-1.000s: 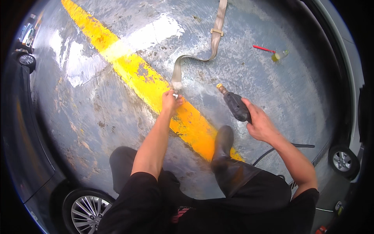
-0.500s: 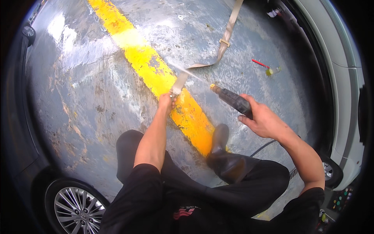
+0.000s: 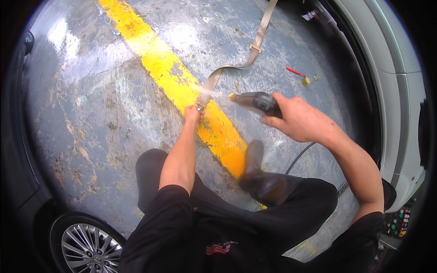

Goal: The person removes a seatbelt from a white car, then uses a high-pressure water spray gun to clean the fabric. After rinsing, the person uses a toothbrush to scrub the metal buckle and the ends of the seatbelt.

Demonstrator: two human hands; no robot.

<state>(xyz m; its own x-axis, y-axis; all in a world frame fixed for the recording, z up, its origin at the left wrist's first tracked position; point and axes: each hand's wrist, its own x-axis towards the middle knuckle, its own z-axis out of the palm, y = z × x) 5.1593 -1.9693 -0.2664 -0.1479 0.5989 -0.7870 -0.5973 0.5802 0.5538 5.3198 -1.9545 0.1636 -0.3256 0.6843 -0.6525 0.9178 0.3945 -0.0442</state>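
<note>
flat, curving fabric strap (image 3: 212, 80) in left hand (image 3: 193, 113)

Out goes the left arm (image 3: 180, 161), reaching nearly straight forward, and the left hand (image 3: 193, 113) at its end is closed, fingers curled in tight! Across on the other side, the right arm (image 3: 357, 157) bows outward at the elbow, forearm angling in, the right hand (image 3: 298, 117) pointing leftward in a grip, its back facing up.
</note>
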